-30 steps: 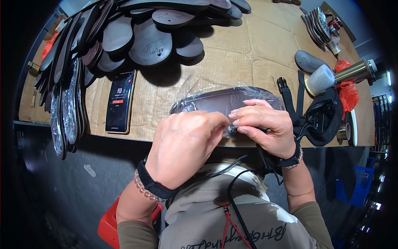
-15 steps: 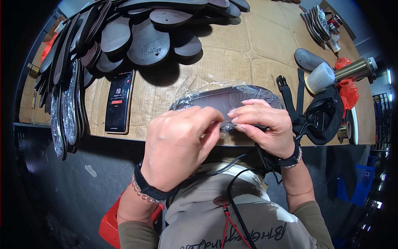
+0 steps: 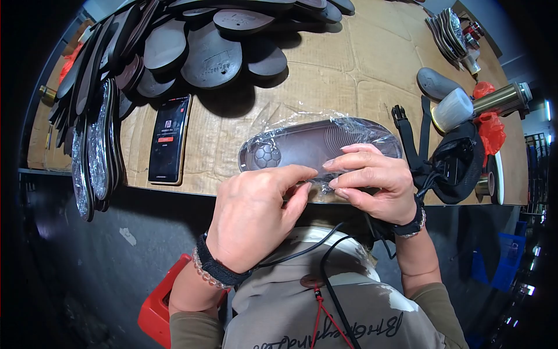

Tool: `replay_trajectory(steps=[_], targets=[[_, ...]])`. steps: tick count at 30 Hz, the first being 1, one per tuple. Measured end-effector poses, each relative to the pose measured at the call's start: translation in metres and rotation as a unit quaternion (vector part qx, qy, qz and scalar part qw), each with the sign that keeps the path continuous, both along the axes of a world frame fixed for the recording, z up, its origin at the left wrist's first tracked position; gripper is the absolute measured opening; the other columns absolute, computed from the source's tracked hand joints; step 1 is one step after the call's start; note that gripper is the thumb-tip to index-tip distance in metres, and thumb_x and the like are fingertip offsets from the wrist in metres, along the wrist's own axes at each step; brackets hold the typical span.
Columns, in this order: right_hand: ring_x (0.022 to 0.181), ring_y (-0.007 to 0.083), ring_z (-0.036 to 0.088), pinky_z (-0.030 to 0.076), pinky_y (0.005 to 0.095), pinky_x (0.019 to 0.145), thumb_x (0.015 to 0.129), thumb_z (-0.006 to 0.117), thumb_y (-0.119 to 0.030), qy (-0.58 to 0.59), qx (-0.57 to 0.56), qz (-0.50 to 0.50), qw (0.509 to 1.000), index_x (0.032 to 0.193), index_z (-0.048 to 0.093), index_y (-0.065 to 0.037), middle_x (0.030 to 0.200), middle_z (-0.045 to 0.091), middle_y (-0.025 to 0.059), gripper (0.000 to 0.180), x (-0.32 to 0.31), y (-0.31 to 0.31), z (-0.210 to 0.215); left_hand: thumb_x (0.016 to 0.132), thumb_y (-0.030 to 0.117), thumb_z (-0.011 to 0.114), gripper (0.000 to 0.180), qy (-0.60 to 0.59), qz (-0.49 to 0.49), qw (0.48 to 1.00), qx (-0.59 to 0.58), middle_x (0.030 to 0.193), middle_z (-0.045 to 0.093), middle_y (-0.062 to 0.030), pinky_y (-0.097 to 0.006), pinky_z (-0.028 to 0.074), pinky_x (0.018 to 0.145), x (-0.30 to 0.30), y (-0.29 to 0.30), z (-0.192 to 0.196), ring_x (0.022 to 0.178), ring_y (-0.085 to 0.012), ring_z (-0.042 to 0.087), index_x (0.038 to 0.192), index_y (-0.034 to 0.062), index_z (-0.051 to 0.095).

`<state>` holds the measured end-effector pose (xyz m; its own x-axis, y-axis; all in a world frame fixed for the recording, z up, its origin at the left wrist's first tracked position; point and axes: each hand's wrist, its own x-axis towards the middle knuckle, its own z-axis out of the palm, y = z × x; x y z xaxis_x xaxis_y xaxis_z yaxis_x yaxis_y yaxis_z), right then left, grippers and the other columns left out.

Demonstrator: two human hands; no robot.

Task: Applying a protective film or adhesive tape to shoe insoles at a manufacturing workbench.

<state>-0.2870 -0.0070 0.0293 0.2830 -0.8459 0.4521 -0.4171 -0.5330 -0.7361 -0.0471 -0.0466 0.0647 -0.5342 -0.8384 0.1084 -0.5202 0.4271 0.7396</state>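
Observation:
A dark brown shoe sole (image 3: 305,142) lies crosswise at the table's near edge, with a ball-like pattern at its left end and curved ridges toward its right. Clear plastic film (image 3: 279,118) covers it, standing up in creases along the far side. My left hand (image 3: 256,203) is curled at the sole's near edge, thumb and index finger closed on the film. Facing it, my right hand (image 3: 375,183) pinches the film with bent fingers, beside a small bunched bit between the two hands. My fingers hide part of the sole's near edge.
A phone (image 3: 168,139) lies at left. Beyond it are piled dark soles (image 3: 212,61); film-wrapped soles (image 3: 99,148) overhang the table edge. At right are a black strapped bag (image 3: 456,160), a film roll (image 3: 452,110) and a grey shoe-shaped form (image 3: 436,83). Cardboard (image 3: 325,75) covers the table.
My left hand has shifted down and slightly right, uncovering the ball pattern on the sole. Its index finger is straighter now. The right hand has barely moved.

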Motion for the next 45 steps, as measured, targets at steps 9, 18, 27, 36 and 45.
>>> replay_trajectory(steps=[9, 18, 27, 36, 45], targets=[[0.099, 0.0248, 0.076, 0.054, 0.0426, 0.101, 0.08, 0.085, -0.004, 0.007, -0.012, 0.009, 1.0, 0.098, 0.084, -0.007, 0.109, 0.08, 0.0102, 0.018, -0.003, 0.001, -0.002, 0.089, 0.008, 0.076, 0.012, -0.01, -0.026, 1.0, -0.003, 0.08, 0.076, -0.0103, -0.03, 0.056, 0.06, -0.003, -0.001, 0.001, 0.066, -0.0198, 0.074, 0.101, 0.0078, 0.08], [0.094, 0.0263, 0.076, 0.056, 0.039, 0.094, 0.082, 0.082, -0.002, -0.012, -0.005, -0.016, 1.0, 0.094, 0.08, -0.005, 0.103, 0.08, 0.0114, 0.013, -0.001, 0.001, -0.001, 0.09, 0.008, 0.076, 0.007, 0.04, -0.006, 0.999, -0.017, 0.075, 0.073, -0.0076, -0.028, 0.055, 0.059, -0.005, -0.001, -0.006, 0.062, -0.0152, 0.07, 0.096, 0.0071, 0.078], [0.09, 0.0244, 0.077, 0.057, 0.035, 0.084, 0.086, 0.078, 0.001, -0.054, 0.026, -0.066, 0.996, 0.093, 0.078, -0.001, 0.094, 0.08, 0.0122, 0.007, 0.006, 0.003, -0.002, 0.088, 0.009, 0.076, 0.008, 0.037, 0.005, 0.999, -0.009, 0.07, 0.069, -0.0062, -0.028, 0.053, 0.057, -0.004, 0.0, -0.009, 0.059, -0.014, 0.067, 0.096, 0.0052, 0.076], [0.089, 0.0229, 0.077, 0.057, 0.0338, 0.084, 0.086, 0.078, 0.002, -0.076, 0.043, -0.08, 0.993, 0.093, 0.078, 0.0, 0.095, 0.08, 0.013, 0.008, 0.01, 0.006, 0.001, 0.085, 0.008, 0.08, 0.01, 0.039, -0.01, 0.999, -0.018, 0.077, 0.069, -0.0047, -0.029, 0.051, 0.057, -0.006, -0.001, -0.01, 0.061, -0.0138, 0.065, 0.095, 0.0065, 0.076], [0.091, 0.0217, 0.068, 0.054, 0.0327, 0.082, 0.077, 0.081, 0.001, -0.038, 0.023, -0.035, 0.998, 0.094, 0.081, -0.005, 0.102, 0.07, 0.0113, 0.018, 0.002, 0.011, 0.007, 0.086, 0.005, 0.079, 0.007, 0.059, -0.005, 0.997, -0.055, 0.078, 0.068, -0.0047, -0.028, 0.05, 0.056, -0.002, -0.002, -0.016, 0.06, -0.0151, 0.065, 0.092, 0.0063, 0.076]])
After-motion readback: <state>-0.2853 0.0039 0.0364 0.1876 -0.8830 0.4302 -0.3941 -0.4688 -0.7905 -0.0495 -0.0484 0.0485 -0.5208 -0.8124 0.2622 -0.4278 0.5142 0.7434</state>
